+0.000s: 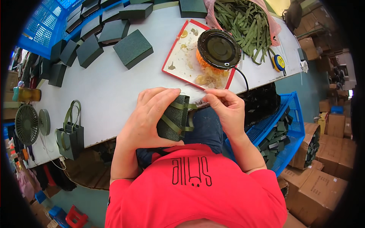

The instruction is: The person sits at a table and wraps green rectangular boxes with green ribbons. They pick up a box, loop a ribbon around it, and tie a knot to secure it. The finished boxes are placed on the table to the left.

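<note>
My left hand is wrapped around a small dark green gift bag with a patterned surface, held above my lap by the table's front edge. Olive-green ribbon crosses the bag and loops out on its right side. To the right of the bag, my right hand is raised with thumb and forefinger pinched together. Anything between those fingertips is too small to make out. Just beyond the hands lies a red-rimmed white board, bearing a round black pot with amber, glue-like residue around it.
Several dark green boxes sit at the back left beside a blue crate. Cut green ribbons fill a pink bag. Two ribbon-handled bags stand left, near a fan. A blue basket of dark green pieces stands right.
</note>
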`<action>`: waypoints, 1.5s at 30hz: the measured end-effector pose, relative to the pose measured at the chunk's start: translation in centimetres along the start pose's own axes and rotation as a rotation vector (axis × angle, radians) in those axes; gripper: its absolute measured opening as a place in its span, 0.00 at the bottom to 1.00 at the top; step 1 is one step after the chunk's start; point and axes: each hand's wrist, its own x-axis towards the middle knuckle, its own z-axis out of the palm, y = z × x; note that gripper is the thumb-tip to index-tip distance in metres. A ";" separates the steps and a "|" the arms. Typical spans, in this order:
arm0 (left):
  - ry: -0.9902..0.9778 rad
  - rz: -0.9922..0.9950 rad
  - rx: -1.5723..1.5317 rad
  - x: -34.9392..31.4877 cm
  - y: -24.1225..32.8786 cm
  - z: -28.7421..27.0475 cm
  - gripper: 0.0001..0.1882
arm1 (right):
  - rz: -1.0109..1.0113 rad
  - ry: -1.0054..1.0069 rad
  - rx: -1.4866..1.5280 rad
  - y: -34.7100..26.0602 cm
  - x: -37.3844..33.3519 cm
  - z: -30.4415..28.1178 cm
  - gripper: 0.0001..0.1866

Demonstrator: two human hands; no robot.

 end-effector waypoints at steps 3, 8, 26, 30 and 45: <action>-0.010 0.033 0.031 0.0 0.0 0.0 0.55 | 0.031 -0.074 -0.032 -0.1 -0.1 0.3 0.10; -0.074 0.078 0.070 0.0 0.2 0.2 0.55 | 0.124 -0.264 -0.228 -0.2 0.0 1.5 0.12; 0.060 -0.085 0.162 -1.9 -0.7 -0.7 0.51 | 0.095 -0.520 1.080 -1.3 0.0 -2.3 0.13; 0.234 -0.324 0.484 -4.6 -1.8 -2.6 0.43 | -0.052 -0.426 0.810 -0.3 -0.2 -2.5 0.11; 0.473 -0.675 0.845 -10.2 -3.8 -8.4 0.45 | -0.069 -0.395 0.587 2.9 -0.2 -2.5 0.09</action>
